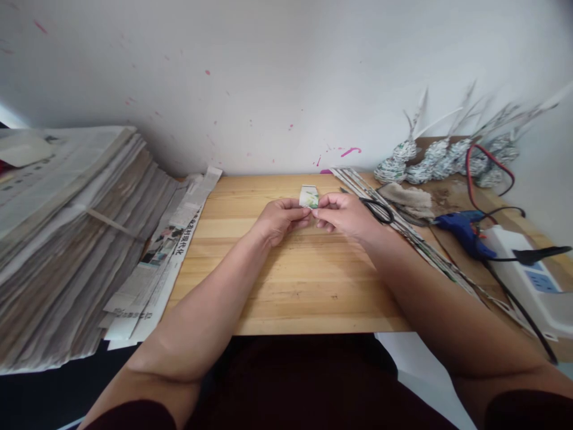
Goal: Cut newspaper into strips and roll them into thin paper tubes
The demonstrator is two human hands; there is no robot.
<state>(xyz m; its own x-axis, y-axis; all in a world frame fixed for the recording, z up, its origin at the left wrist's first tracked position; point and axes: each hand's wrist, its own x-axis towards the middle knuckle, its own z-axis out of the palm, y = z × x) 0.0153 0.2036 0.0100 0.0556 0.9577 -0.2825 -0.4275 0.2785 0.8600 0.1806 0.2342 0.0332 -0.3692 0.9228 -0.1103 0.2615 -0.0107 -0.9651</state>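
Observation:
Between my two hands is a small piece of printed paper (308,196), pale with a green patch, its far end raised off the table. My left hand (286,220) pinches its near edge from the left. Thumb and fingers of my right hand (336,214) close on the same edge from the right, and the fingertips of both hands almost meet. Beside my right hand lie black-handled scissors (378,209), their blades partly hidden behind that hand. The part of the paper under my fingertips is hidden.
A tall newspaper stack (89,239) and cut newspaper strips (172,239) lie left on the wooden table (290,292). On the right are rolled paper sticks (412,239), a cloth (407,202), woven paper pieces (398,162), a blue glue gun (463,230) and a white power strip (523,275) with cables.

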